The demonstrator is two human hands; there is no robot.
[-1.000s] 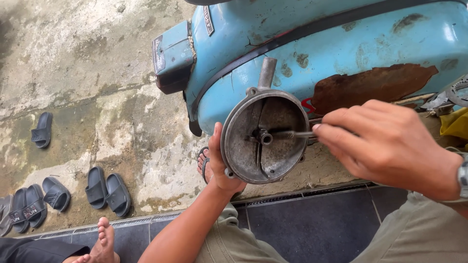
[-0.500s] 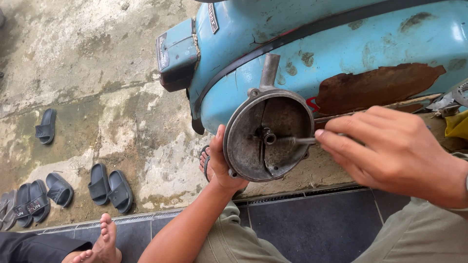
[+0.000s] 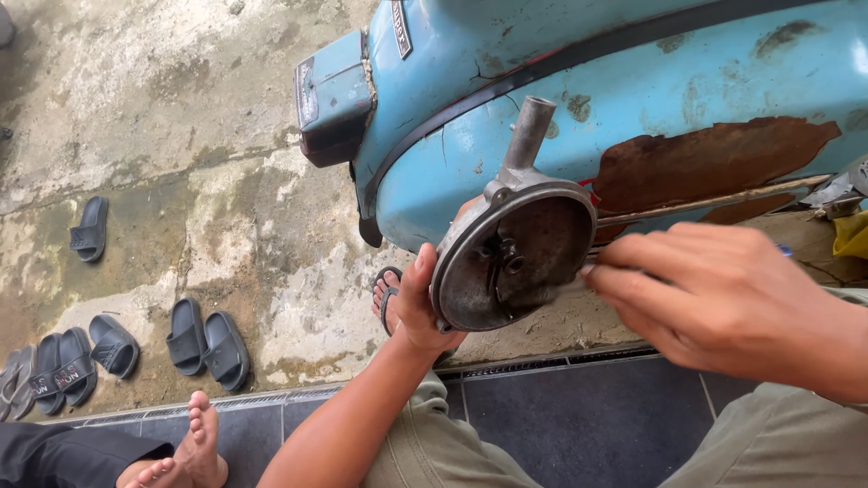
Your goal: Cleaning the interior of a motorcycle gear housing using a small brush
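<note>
A round, rusty metal housing (image 3: 515,258) is held up at its lower rim by the left hand (image 3: 418,307), fingers closed around the edge. The right hand (image 3: 723,298) is pinched shut on a thin tool, mostly hidden, worked at the central hub. A steady hold seems called for next. Behind, a blue scooter body (image 3: 579,81) is cut off; sandals (image 3: 203,339) lie on the concrete floor (image 3: 163,99).
</note>
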